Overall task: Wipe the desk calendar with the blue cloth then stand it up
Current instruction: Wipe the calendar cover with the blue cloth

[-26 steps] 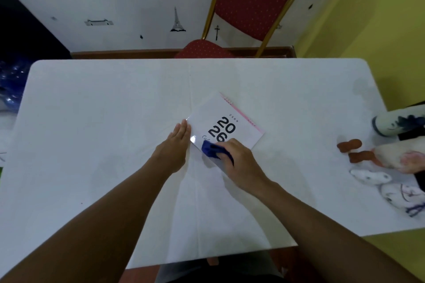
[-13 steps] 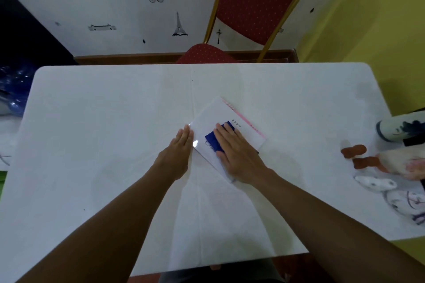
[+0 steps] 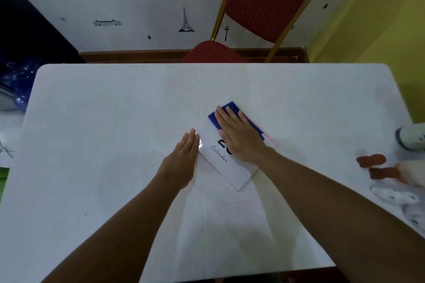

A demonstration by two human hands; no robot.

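Note:
A white desk calendar (image 3: pixel 230 167) lies flat and skewed near the middle of the white table (image 3: pixel 115 122); the word "Calendar" shows near its lower half. The blue cloth (image 3: pixel 230 107) is spread over its far end. My right hand (image 3: pixel 239 135) lies flat on the cloth, fingers together, pressing it onto the calendar and covering most of the printed year. My left hand (image 3: pixel 184 158) rests flat on the table, its fingertips against the calendar's left corner.
A red chair with a gold frame (image 3: pixel 264 7) stands behind the table's far edge. Soft toys with brown parts (image 3: pixel 379 167) and a white bottle (image 3: pixel 409 138) lie at the table's right edge. Dark blue clutter (image 3: pixel 13 76) sits off the left side.
My right hand has slid the blue cloth from the calendar's near part up to its far end, flattening out on it. My left hand has stayed at the left corner.

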